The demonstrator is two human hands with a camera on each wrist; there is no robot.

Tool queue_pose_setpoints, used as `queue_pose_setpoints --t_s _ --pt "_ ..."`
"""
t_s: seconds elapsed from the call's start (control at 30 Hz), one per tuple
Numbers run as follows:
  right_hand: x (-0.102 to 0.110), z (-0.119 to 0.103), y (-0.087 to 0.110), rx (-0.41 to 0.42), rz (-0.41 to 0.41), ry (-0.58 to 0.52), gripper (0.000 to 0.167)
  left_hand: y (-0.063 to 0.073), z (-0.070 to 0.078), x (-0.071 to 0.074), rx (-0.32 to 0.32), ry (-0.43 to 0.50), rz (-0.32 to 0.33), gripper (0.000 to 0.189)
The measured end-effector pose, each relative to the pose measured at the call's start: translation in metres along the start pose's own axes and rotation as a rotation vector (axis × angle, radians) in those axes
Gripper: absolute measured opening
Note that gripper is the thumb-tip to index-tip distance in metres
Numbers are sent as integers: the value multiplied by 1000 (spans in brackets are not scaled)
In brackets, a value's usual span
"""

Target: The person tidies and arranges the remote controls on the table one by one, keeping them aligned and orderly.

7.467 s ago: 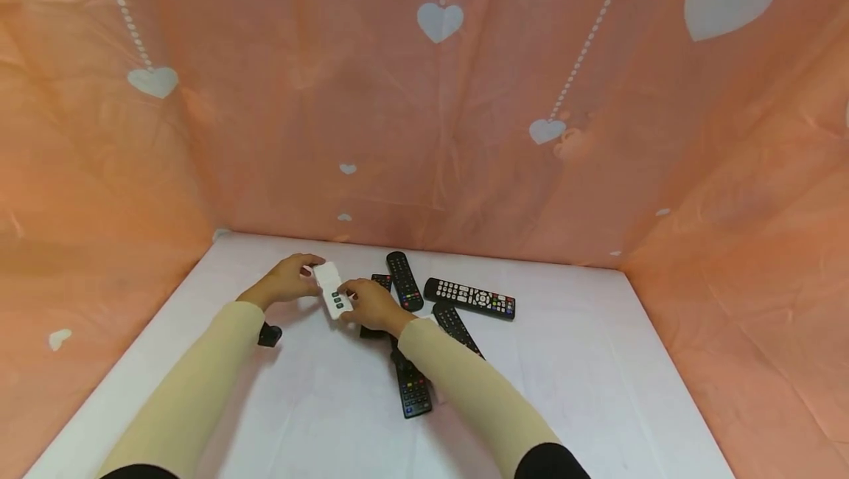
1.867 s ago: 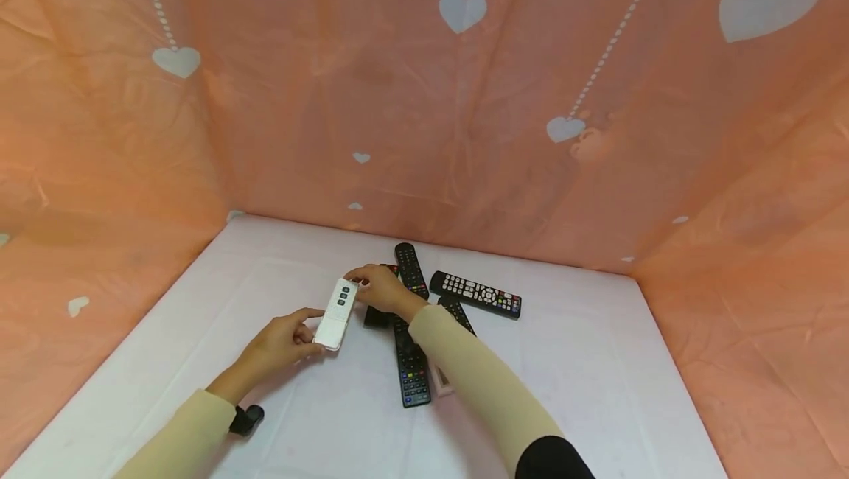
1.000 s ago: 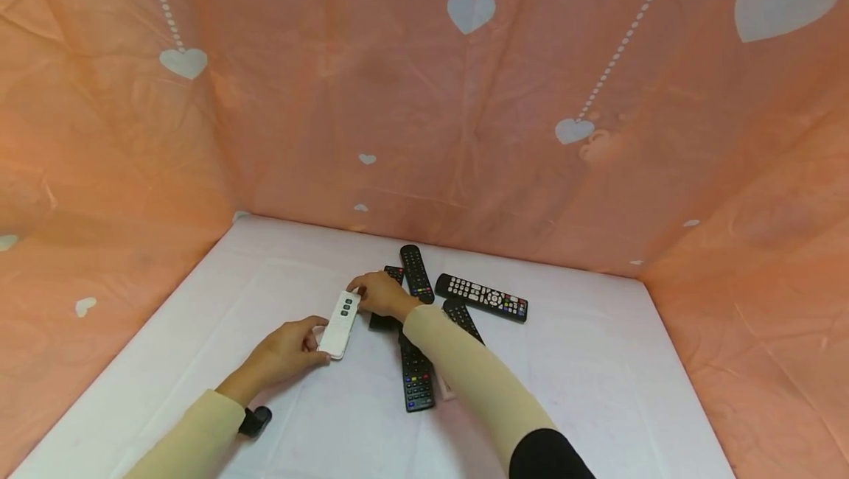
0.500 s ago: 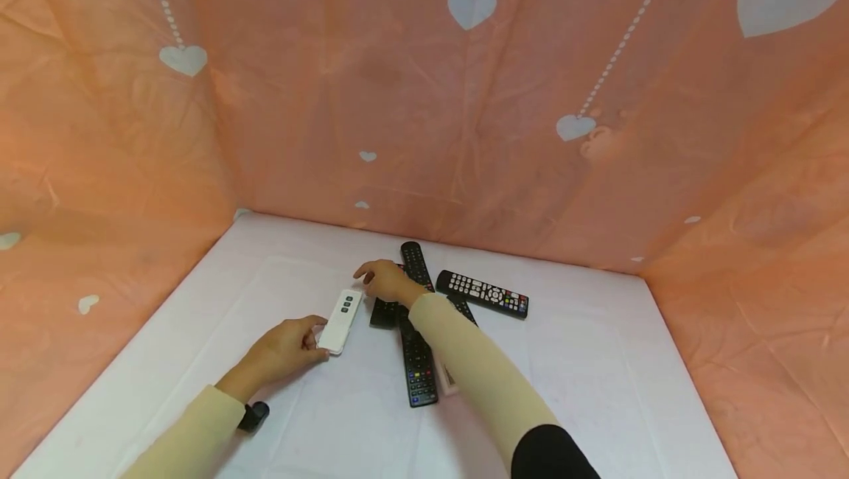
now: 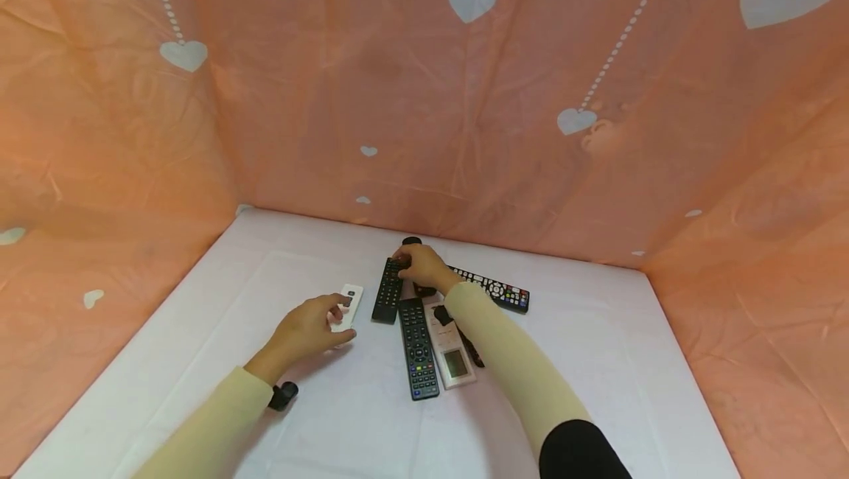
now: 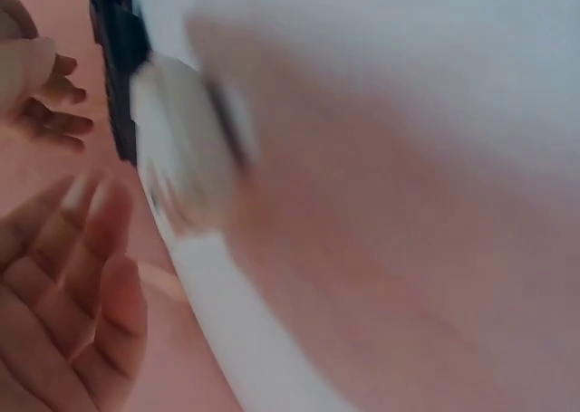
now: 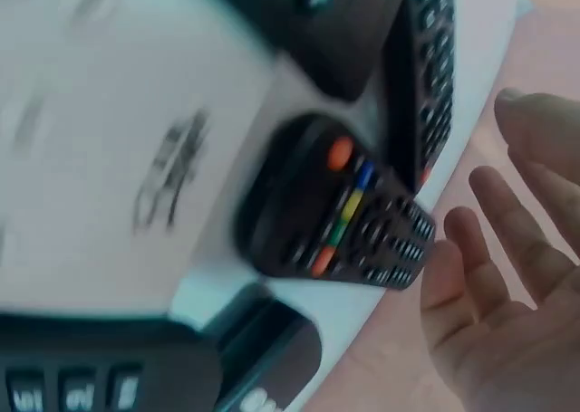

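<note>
A slim white remote control point(image 5: 354, 302) lies on the table, blurred in the left wrist view. My left hand point(image 5: 301, 335) hovers at its near side, thumb and fingers spread and partly hiding it. Over the cluster of black remotes is my right hand point(image 5: 426, 267), its fingertips by the upper end of one black remote point(image 5: 386, 298). In the right wrist view its fingers look loosely extended, holding nothing. Another black remote point(image 5: 412, 241) is mostly hidden beneath that hand; its coloured buttons point(image 7: 343, 217) show in the right wrist view.
Nearest the front lies a black remote point(image 5: 419, 354), beside a pale pink remote with a screen point(image 5: 446, 335). The right sleeve partly covers one more black remote point(image 5: 472, 350). Farther right is a black remote with white buttons point(image 5: 507, 296). Heart-patterned cloth point(image 5: 411, 110) rises behind the table.
Both hands earlier held the white remote, which was turned and set down. The right hand let go and moved right over the black remotes; the left fingers have since spread off it.
</note>
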State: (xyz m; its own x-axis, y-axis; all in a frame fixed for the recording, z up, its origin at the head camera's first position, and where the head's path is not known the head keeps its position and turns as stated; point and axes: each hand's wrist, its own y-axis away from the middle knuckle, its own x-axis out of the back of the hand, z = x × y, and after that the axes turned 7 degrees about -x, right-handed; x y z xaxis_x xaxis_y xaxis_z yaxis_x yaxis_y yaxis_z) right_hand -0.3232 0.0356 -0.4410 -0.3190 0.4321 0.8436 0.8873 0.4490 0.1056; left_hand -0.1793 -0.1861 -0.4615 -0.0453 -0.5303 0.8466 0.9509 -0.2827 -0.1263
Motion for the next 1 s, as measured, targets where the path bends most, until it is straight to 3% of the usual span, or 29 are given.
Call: queue_pose_setpoints --t_s 0.27,0.5,0.73,1.0 --pt "4 8 -1 -38 -14 93 49 -29 21 -11 67 -22 -7 64" --pt "-1 11 -3 -53 -34 130 56 -46 24 -24 97 3 -57 71" --pt "-6 14 -6 -15 -45 153 59 -53 26 -30 111 -31 -97 74" --pt "-5 13 -8 -27 -61 177 60 -56 25 -33 134 5 -86 76"
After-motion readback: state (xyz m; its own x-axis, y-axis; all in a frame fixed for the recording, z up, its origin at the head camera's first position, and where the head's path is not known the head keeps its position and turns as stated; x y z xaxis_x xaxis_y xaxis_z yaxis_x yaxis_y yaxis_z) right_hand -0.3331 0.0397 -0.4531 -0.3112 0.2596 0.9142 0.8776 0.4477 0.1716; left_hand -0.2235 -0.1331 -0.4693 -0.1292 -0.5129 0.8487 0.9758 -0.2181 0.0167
